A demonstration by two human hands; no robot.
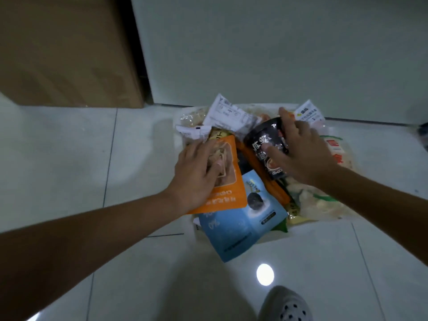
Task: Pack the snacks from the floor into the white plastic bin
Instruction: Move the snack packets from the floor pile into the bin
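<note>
A white plastic bin (328,130) stands on the floor against the wall, heaped with snack packs that spill over its rim. My left hand (196,172) presses flat on an orange pouch (231,195) at the pile's left side, fingers spread. My right hand (303,154) grips a black cup (264,140) lying tilted on top of the pile. A blue pouch (238,230) hangs over the bin's near edge. White packets (229,117) lie at the back. A clear bag of pale snacks (324,202) fills the right side.
A brown wooden door or cabinet (69,49) stands at the back left, and a pale wall runs behind the bin. White floor tiles (81,158) surround it. A grey perforated shoe (284,306) is at the bottom edge.
</note>
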